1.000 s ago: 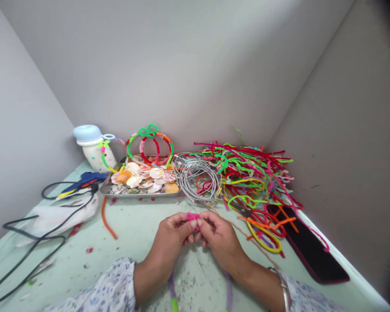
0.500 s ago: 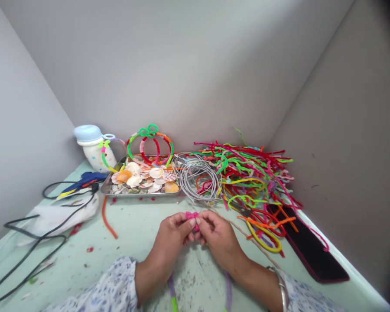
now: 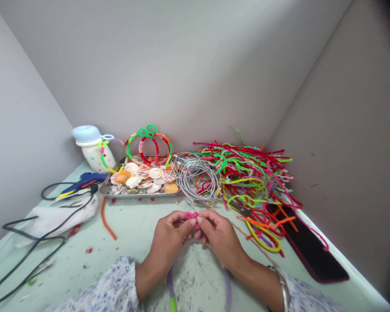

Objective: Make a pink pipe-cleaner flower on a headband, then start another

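Over the middle of the table, a small looped pink pipe cleaner [image 3: 191, 215] is pinched between both thumbs and fingers. My left hand [image 3: 170, 234] is closed on its left side. From the right, my right hand [image 3: 220, 234] is closed on the same piece. Below the hands a purple and green fuzzy-wrapped band [image 3: 228, 288] comes down on both sides; its upper part is hidden behind my hands, so I cannot tell how it joins the pink piece.
Behind my hands stand a metal tray [image 3: 139, 196] of seashells with fuzzy hoops [image 3: 149, 143], coiled grey wire [image 3: 198, 182] and a pipe cleaner heap [image 3: 253, 169]. Yellow-and-red-handled pliers [image 3: 263, 236] and a black case [image 3: 307, 247] lie right. Left are a cable [image 3: 47, 237] and bottle [image 3: 94, 149].
My fingers have shifted very slightly on the pink pipe cleaner, which both hands still pinch. The whole view has moved a little; the things on the table stay in place.
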Action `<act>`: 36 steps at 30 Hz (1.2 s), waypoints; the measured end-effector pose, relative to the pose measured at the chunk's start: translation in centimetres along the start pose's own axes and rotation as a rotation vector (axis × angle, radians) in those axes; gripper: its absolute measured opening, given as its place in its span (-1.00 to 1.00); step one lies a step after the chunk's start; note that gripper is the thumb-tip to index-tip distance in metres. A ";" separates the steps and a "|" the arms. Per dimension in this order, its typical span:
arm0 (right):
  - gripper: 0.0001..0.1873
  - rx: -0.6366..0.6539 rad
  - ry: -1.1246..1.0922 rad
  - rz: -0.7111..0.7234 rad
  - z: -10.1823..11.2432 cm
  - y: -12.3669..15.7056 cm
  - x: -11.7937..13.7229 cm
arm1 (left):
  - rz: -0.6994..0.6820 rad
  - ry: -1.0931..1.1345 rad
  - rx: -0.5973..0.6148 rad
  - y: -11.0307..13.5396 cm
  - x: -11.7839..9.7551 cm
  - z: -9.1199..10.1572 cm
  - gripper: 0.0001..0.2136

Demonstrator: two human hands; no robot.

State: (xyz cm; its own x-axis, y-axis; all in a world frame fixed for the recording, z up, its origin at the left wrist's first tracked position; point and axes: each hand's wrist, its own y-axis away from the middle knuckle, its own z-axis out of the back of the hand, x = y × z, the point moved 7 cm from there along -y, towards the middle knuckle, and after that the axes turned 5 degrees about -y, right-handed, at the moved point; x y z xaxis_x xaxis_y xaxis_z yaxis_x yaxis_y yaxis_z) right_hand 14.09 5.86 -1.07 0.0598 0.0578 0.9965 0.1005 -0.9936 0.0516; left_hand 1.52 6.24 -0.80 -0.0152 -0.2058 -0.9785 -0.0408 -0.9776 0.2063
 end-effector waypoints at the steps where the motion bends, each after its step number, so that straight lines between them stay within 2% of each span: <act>1: -0.76 -0.001 -0.004 -0.004 0.0 0.0 0.0 | -0.014 -0.009 0.006 0.0 -0.1 0.0 -0.81; 5: -0.78 -0.014 -0.016 -0.024 -0.2 0.1 0.2 | -0.051 0.014 0.045 0.3 -0.6 -0.5 -0.83; 13: -0.79 -0.013 -0.052 -0.023 -0.4 0.0 0.2 | -0.034 0.056 0.068 0.6 -0.9 -1.0 -0.82; 18: -0.80 -0.014 -0.055 -0.003 -0.4 0.1 0.1 | -0.047 0.024 0.083 0.5 -0.5 -1.0 -0.81; 23: -0.81 -0.003 -0.045 -0.009 -0.3 0.1 -0.3 | -0.042 0.011 0.047 0.5 -0.6 -0.8 -0.82; 36: -0.78 0.072 -0.062 0.020 -0.3 0.3 0.4 | -0.056 0.005 0.060 -0.1 -0.2 -0.2 -0.82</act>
State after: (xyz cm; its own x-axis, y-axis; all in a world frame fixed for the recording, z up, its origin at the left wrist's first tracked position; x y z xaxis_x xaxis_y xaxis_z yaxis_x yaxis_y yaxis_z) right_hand 13.80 5.51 -0.64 0.1235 0.0460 0.9913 0.1699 -0.9852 0.0245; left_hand 1.70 6.34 -0.62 -0.0067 -0.1511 -0.9885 -0.1012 -0.9833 0.1510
